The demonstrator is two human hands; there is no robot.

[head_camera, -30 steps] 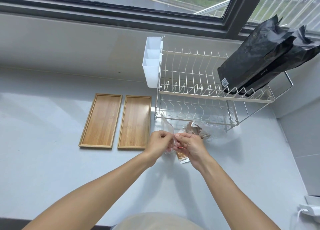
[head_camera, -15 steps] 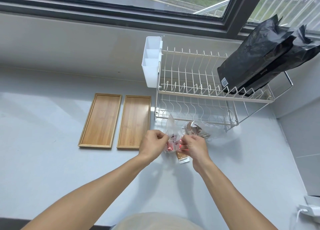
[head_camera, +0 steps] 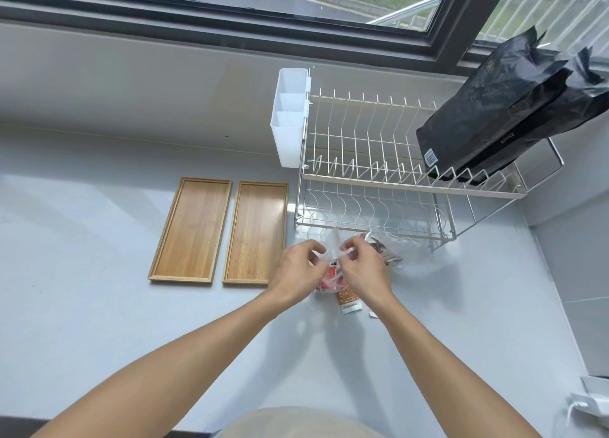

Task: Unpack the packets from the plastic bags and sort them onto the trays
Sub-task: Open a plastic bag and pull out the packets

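Note:
A clear plastic bag (head_camera: 333, 249) with red packets (head_camera: 328, 281) inside is pinched at its mouth by my left hand (head_camera: 296, 271) and my right hand (head_camera: 364, 268), just right of the trays. A brown packet (head_camera: 347, 301) lies on the counter under my right wrist. Behind my right hand lies a second clear bag (head_camera: 392, 249) with brown packets in it. Two bare wooden trays sit side by side on the left: the left tray (head_camera: 191, 230) and the right tray (head_camera: 255, 231).
A white wire dish rack (head_camera: 379, 174) stands close behind the bags, with a white cutlery holder (head_camera: 290, 121) on its left end and black foil bags (head_camera: 504, 108) leaning on its right. A white device (head_camera: 590, 401) sits at the bottom right corner.
Both hands have moved slightly apart on the bag's mouth, and the bag's top now stands up between them. The trays and rack have not moved.

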